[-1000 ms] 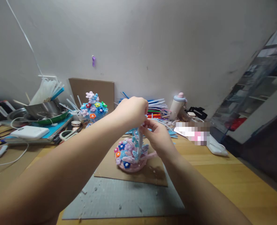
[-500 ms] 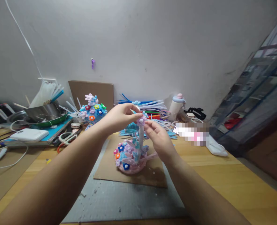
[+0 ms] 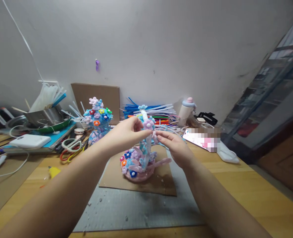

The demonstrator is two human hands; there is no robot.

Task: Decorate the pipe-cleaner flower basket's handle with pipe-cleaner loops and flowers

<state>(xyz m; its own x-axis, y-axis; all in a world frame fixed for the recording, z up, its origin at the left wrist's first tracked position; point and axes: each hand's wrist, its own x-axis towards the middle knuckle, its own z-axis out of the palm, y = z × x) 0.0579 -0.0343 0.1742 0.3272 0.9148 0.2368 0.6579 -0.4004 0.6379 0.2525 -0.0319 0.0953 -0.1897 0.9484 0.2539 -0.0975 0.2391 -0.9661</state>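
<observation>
A pipe-cleaner flower ornament stands upright, its round pink base (image 3: 139,178) covered with small colourful flowers. From it rises a fuzzy white post (image 3: 148,152) with a light blue flower (image 3: 143,107) at its top. My left hand (image 3: 128,134) is closed round the upper post, thumb across it, just below a lilac flower (image 3: 148,124). Opposite, my right hand (image 3: 175,145) pinches a small lilac fuzzy piece (image 3: 154,136) against the post's right side. The fingertips partly hide this piece. A pink loop (image 3: 162,162) sticks out from the base below my right hand.
Brown cardboard (image 3: 111,180) on a grey mat (image 3: 136,211) lies under the ornament. Behind are loose pipe cleaners (image 3: 161,110) and a bottle (image 3: 187,107). A second flowered piece (image 3: 99,119) and scissors (image 3: 72,145) stand left; a phone (image 3: 201,140) lies right.
Both hands have moved slightly down the post. The lilac flower and upper post now show above my fingers, and a small lilac piece shows between my right fingertips.
</observation>
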